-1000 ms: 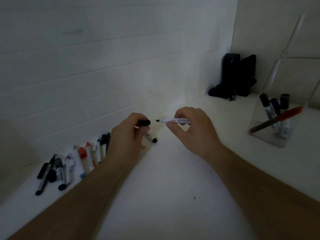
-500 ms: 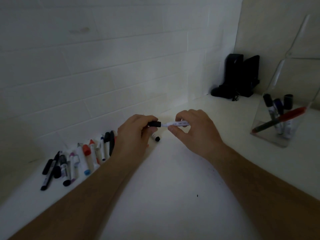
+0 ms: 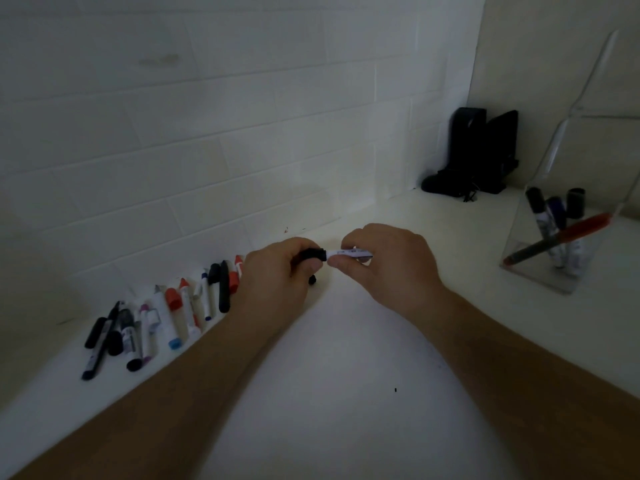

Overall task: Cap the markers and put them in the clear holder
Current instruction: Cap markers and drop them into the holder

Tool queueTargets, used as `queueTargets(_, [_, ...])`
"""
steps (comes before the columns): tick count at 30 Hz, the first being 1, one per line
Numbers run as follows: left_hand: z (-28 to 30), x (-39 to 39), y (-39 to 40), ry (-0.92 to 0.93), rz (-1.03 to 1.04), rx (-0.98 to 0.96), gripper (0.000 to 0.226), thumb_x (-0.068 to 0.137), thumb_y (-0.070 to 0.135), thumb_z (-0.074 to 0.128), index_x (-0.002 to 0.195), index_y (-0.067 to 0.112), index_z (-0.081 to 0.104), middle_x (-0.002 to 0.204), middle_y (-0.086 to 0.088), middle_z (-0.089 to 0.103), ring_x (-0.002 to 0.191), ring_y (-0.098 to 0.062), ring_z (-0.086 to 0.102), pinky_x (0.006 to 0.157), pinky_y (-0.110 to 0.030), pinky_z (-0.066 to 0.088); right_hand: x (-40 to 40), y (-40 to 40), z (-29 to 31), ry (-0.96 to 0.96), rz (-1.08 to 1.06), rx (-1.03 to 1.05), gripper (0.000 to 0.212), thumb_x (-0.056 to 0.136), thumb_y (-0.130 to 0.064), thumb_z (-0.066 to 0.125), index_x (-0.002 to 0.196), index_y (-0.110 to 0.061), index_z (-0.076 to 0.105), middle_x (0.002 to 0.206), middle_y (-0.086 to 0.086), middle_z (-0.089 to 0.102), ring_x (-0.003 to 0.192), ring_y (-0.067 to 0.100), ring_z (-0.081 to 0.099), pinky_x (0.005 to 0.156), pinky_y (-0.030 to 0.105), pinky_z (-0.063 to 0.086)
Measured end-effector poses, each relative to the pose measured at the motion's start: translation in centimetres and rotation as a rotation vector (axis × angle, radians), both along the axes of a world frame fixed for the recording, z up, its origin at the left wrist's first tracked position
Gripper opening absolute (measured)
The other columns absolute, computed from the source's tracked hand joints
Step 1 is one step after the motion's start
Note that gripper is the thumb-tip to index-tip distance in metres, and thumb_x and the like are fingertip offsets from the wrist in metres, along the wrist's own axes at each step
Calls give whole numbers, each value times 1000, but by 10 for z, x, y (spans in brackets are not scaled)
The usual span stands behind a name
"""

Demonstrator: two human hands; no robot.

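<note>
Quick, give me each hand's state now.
Left hand: pinching the small black marker cap.
Right hand: gripping the white-barrelled marker.

black cap (image 3: 313,254), white marker (image 3: 349,253), red pen (image 3: 568,237), white tiled wall (image 3: 242,116)

Both hands' fingers (image 3: 337,263) curled, knuckles nearly touching.

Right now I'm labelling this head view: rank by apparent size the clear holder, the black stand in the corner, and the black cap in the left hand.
1. clear holder, largest
2. black stand, though it sits farther away
3. black cap, clearly smallest
</note>
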State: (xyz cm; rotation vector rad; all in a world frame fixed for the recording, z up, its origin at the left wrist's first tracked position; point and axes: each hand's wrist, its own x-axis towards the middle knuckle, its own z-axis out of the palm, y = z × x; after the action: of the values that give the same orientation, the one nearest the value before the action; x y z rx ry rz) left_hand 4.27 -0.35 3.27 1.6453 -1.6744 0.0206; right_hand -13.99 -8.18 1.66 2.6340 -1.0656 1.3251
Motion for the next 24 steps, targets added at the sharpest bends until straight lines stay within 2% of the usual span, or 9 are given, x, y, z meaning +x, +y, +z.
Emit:
queueTargets(5, [2, 2, 3, -25, -24, 14, 13, 92, 24, 67, 101, 32, 72, 84, 13, 74, 79, -6, 65, 74, -21, 46, 2, 1, -1, -22, 11, 54, 40, 89, -66, 51, 82, -30, 68, 74, -8, 63, 68, 11, 58, 63, 35, 48])
queueTargets(7, [2, 0, 4, -30, -28, -12, 12, 92, 26, 67, 102, 31, 72, 85, 13, 74, 80, -7, 65, 77, -26, 50, 3, 4, -2, 6, 2, 59, 34, 92, -62, 50, 91, -33, 68, 79, -9, 64, 75, 13, 59, 67, 35, 48])
queueTargets(10, [-2, -5, 3, 50, -57, -13, 14, 90, 28, 69, 104, 30, 72, 90, 13, 75, 82, -8, 68, 83, -34, 54, 5, 9, 0, 208, -125, -72, 27, 97, -55, 44, 113, -44, 63, 89, -14, 69, 97, 18, 56, 91, 45, 42])
queueTargets(11, [-4, -6, 1, 73, -63, -15, 15, 90, 29, 70, 105, 30, 72, 92, 14, 75, 83, -7, 68, 84, -36, 55, 3, 10, 2, 247, -149, -96, 25, 98, -53, 46, 116, -45, 62, 91, -15, 70, 101, 19, 53, 94, 46, 37])
queueTargets(14, [-7, -8, -1, 143, -78, -52, 24, 93, 28, 67, 116, 34, 67, 93, 17, 72, 82, -2, 66, 84, -31, 54, -3, 10, 13, 268, -193, -66, 22, 99, -49, 49, 111, -40, 65, 91, -14, 68, 101, 21, 48, 80, 37, 28])
queueTargets(17, [-11, -10, 1, 29, -160, -90, 34, 94, 24, 63, 126, 33, 58, 96, 19, 67, 86, -2, 61, 81, -26, 49, -16, 3, 29, 250, -207, 9, 20, 99, -45, 48, 109, -36, 64, 95, -12, 62, 95, 20, 47, 78, 38, 35])
queueTargets(19, [-13, -14, 3, -145, -264, -146, 35, 93, 25, 62, 128, 30, 58, 106, 15, 66, 96, -7, 58, 88, -31, 48, -34, 3, 44, 159, -150, 17, 19, 97, -39, 54, 110, -32, 66, 97, -7, 61, 94, 20, 52, 83, 38, 40])
queueTargets(22, [-18, -27, 7, -329, -470, -252, 33, 94, 23, 61, 126, 23, 64, 116, 3, 65, 106, -16, 57, 94, -32, 46, -75, 20, 80, -136, -154, -38, 18, 94, -18, 66, 112, -13, 66, 99, -1, 58, 88, 8, 51, 83, 13, 40])
queueTargets(24, [-22, -39, 11, -403, -574, -299, 31, 93, 22, 61, 124, 20, 66, 116, -1, 65, 104, -20, 59, 90, -34, 48, -109, 32, 103, -262, -255, -38, 18, 96, -16, 64, 113, -14, 63, 102, -2, 61, 84, 7, 55, 80, 9, 42])
